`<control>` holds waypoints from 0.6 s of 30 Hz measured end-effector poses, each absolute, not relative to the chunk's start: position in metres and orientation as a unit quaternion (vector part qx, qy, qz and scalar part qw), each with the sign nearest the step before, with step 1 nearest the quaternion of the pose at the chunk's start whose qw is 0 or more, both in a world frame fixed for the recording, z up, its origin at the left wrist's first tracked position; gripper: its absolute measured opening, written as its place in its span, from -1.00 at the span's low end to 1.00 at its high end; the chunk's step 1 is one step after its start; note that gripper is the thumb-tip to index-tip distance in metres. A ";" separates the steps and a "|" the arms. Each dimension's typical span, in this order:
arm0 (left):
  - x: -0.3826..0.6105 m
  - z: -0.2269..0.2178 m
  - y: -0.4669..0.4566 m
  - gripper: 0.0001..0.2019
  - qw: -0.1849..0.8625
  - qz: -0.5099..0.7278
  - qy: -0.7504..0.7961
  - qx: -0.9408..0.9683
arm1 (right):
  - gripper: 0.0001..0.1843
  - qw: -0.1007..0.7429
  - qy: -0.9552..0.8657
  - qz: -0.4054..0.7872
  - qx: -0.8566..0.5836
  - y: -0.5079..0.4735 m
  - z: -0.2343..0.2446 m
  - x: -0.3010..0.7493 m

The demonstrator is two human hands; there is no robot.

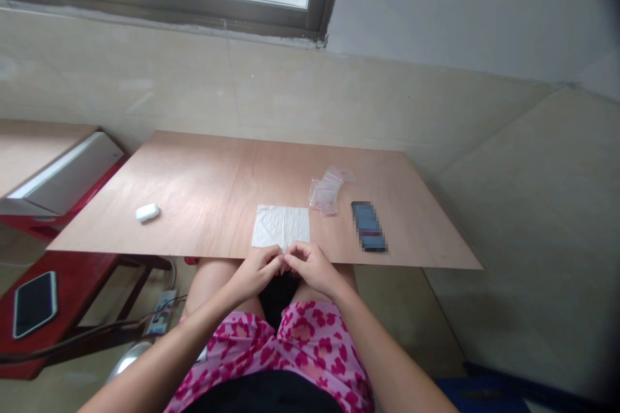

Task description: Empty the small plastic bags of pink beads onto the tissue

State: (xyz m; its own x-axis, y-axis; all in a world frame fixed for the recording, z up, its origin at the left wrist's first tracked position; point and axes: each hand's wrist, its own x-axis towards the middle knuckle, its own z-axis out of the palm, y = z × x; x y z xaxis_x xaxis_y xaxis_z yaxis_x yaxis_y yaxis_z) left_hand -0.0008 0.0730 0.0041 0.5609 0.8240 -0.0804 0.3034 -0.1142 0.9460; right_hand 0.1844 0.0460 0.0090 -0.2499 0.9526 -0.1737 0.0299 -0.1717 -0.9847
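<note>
My left hand (259,269) and my right hand (312,266) meet at the near edge of a wooden table (203,168), fingertips pinched together and touching. What they pinch is too small to make out. Just beyond the fingers a white tissue (281,226) lies flat on the table. A pile of clear plastic bags (328,190) sits behind it to the right. A dark phone (369,226) lies further right. A small white case (147,211) rests on the left part of the table.
A red bench (72,297) at the lower left carries a second phone (35,303). A white box (62,174) sits on the left. Cables and a power strip (162,313) lie on the floor under the table. A window runs above the tiled wall.
</note>
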 end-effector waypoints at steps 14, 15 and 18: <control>-0.004 0.001 0.075 -0.83 0.370 0.315 0.420 0.766 | -0.86 0.406 -0.533 0.488 -0.559 0.046 0.000 0.187; -0.004 0.003 0.074 -0.92 0.363 0.323 0.399 0.778 | -0.87 0.418 -0.521 0.510 -0.542 0.046 0.000 0.186; -0.005 0.002 0.071 -0.53 0.349 0.305 0.349 0.814 | -0.87 0.452 -0.494 0.561 -0.487 0.046 -0.002 0.183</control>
State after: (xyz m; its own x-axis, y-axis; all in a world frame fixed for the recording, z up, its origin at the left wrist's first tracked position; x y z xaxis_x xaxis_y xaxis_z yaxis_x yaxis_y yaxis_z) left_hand -0.0048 0.0709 0.0017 0.5703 0.7814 0.2534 0.3554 -0.5128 0.7815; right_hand 0.1826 0.0461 -0.0017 -0.1176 0.9880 -0.1006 -0.0261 -0.1043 -0.9942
